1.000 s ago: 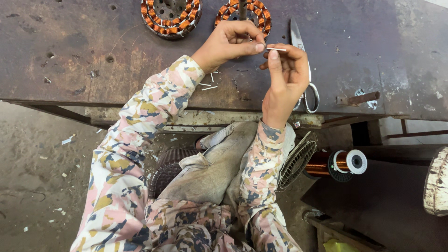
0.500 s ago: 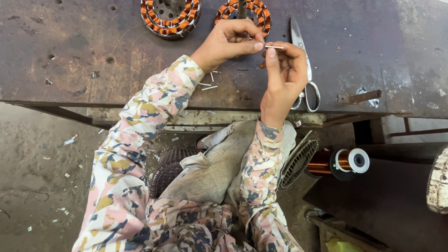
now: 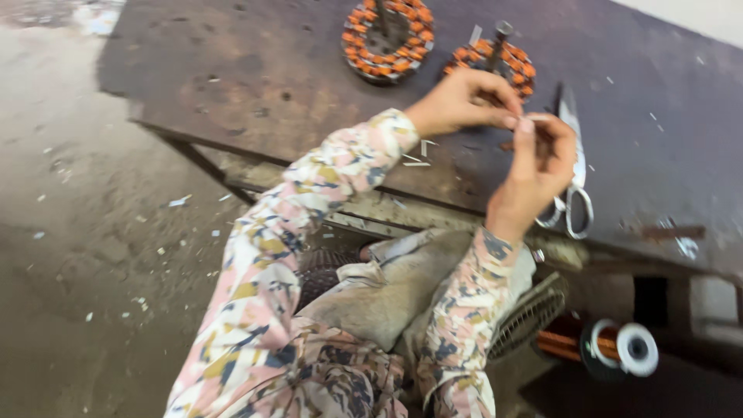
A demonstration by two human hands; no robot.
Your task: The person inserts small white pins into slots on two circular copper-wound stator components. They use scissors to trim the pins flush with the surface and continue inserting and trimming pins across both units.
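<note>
Both hands meet above the dark, worn metal workbench [image 3: 232, 70]. The left hand [image 3: 462, 103] and right hand [image 3: 538, 166] pinch, fingertip to fingertip, a small thin whitish strip [image 3: 534, 119], prob. paper or plastic; motion blur hides detail. Both grips are closed on it, held in the air just above the bench edge, in front of the steel scissors [image 3: 571, 170] lying on the top.

Judging by looks, the strip is v. light, flexible, easy to crease or drop; best pinched at its ends w/ fingertips, as now.

Behind the hands: two round copper-wound stator cores w/ orange coils [image 3: 388, 35], [image 3: 495, 60]. White offcuts [image 3: 422, 151] lie on the bench. No real containers; lower right, a spool of copper wire [image 3: 611, 347].
</note>
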